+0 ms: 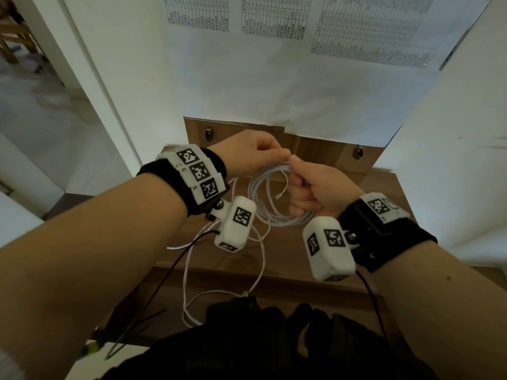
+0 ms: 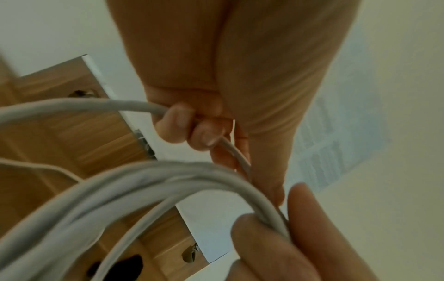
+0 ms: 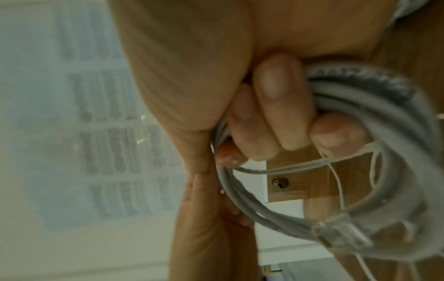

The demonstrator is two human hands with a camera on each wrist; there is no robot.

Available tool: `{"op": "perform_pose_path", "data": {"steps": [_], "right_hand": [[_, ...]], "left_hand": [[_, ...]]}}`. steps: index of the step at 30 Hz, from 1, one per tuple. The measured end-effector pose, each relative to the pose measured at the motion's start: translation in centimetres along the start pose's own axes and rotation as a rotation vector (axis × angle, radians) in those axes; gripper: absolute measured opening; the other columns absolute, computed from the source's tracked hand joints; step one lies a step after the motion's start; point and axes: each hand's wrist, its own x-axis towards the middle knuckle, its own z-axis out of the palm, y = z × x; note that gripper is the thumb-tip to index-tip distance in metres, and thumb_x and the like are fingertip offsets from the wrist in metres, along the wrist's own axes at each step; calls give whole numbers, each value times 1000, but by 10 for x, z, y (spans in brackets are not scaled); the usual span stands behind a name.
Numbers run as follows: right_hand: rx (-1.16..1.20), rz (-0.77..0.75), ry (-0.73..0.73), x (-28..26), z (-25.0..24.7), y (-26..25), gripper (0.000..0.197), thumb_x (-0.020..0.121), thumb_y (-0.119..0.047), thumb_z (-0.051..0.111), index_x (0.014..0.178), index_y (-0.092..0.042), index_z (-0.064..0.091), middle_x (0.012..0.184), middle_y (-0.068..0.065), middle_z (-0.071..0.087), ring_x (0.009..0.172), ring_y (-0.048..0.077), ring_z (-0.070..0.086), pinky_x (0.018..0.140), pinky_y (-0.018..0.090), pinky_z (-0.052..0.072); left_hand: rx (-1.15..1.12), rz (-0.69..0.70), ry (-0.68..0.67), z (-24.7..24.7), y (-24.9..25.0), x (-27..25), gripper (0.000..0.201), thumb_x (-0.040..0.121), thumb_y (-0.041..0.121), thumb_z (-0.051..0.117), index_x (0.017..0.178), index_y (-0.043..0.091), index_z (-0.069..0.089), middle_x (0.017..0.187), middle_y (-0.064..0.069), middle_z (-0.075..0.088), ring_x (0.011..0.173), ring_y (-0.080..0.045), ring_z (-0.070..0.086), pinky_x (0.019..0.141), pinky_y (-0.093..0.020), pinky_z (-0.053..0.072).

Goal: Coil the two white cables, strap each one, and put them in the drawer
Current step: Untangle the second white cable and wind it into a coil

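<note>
Wooden worktop (image 1: 315, 256) across the lower middle of the head view, white wall with printed sheets (image 1: 279, 15) filling the top, two round knobs on the wooden panel at the back of the worktop. Centre frame: thick white cable (image 1: 263, 193) gathered into a hanging coil, loops roughly upright, top of the coil at the meeting point of both hands. Right hand (image 1: 318, 190), centre right, fingers curled tight round the bundled loops, clear plug end dangling inside the ring. Left hand (image 1: 247, 152), just upper left of it, fingers pinching a single strand of the same cable, thumb tips of the two hands nearly touching. Free strand running leftward from the left fingers and curving down toward the bundle, so likely the last turn to lay in; right hand nearer the coil's bulk, left nearer the loose length. Below, in the lower middle, thin white cable (image 1: 189, 286) sprawled uncoiled over the worktop's near edge, touching neither hand. No strap discernible in any view; drawer not identifiable with certainty.
</note>
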Motion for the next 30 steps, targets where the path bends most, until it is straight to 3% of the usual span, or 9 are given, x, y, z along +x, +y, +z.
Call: {"op": "perform_pose_path", "data": {"steps": [4, 7, 10, 13, 18, 21, 23, 25, 30], "right_hand": [[187, -64, 11, 0, -6, -8, 47, 101, -45, 35, 63, -17, 40, 42, -5, 21, 32, 11, 17, 43, 24, 29], [252, -112, 56, 2, -8, -11, 47, 101, -45, 34, 64, -17, 38, 38, -6, 23, 29, 9, 19, 41, 21, 31], [275, -137, 119, 5, -8, -11, 48, 102, -45, 35, 64, -17, 40, 39, -5, 24, 30, 10, 20, 41, 21, 34], [263, -155, 196, 6, -4, -10, 46, 102, -44, 38, 65, -16, 42, 43, -4, 24, 33, 12, 20, 42, 23, 37], [233, -89, 144, 4, -2, -10, 45, 103, -42, 36, 66, -16, 40, 44, -2, 27, 35, 13, 27, 46, 25, 44], [252, -16, 63, 2, -9, -10, 46, 102, -39, 36, 65, -14, 43, 47, 3, 39, 43, 19, 42, 68, 36, 50], [259, 10, 32, 1, -13, -10, 42, 102, -34, 36, 68, -11, 48, 50, 5, 45, 47, 22, 47, 74, 41, 50], [204, 26, 22, 1, -13, -10, 40, 102, -34, 36, 73, -10, 51, 50, 4, 43, 45, 20, 44, 67, 38, 50], [49, 11, -28, -3, -11, -8, 34, 99, -40, 45, 78, -14, 51, 46, -2, 29, 37, 13, 29, 53, 30, 43]], "left_hand": [[-293, -60, -198, 5, -15, -6, 52, 84, 64, 49, 102, 18, 65, 97, -4, 72, 84, -19, 65, 89, -44, 50], [-414, -46, -224, 9, -20, -9, 33, 82, 47, 57, 95, 18, 62, 89, -2, 72, 85, -14, 68, 85, -29, 50], [-845, -82, -174, 18, -17, -11, 14, 93, 22, 51, 94, 9, 58, 74, -11, 67, 73, -23, 68, 75, -34, 56], [-986, -101, -92, 27, -12, -12, 17, 100, 17, 44, 93, 7, 55, 63, -12, 62, 62, -25, 64, 73, -37, 55], [-801, -94, 69, 35, -5, -9, 31, 104, 27, 36, 80, 10, 45, 59, -9, 45, 51, -19, 49, 48, -23, 49], [-442, 14, 86, 30, -12, -4, 33, 104, 32, 33, 79, 13, 44, 58, -3, 50, 49, -14, 55, 49, -20, 46], [-287, 54, 50, 25, -16, -2, 34, 103, 35, 34, 78, 14, 45, 58, -1, 54, 53, -16, 57, 55, -27, 50], [-125, 113, 7, 22, -16, 0, 33, 103, 35, 34, 78, 16, 47, 59, 0, 56, 54, -17, 59, 62, -32, 54], [91, 192, -50, 21, -6, 0, 31, 103, 34, 32, 79, 21, 46, 60, 2, 58, 52, -11, 60, 55, -19, 49]]}}
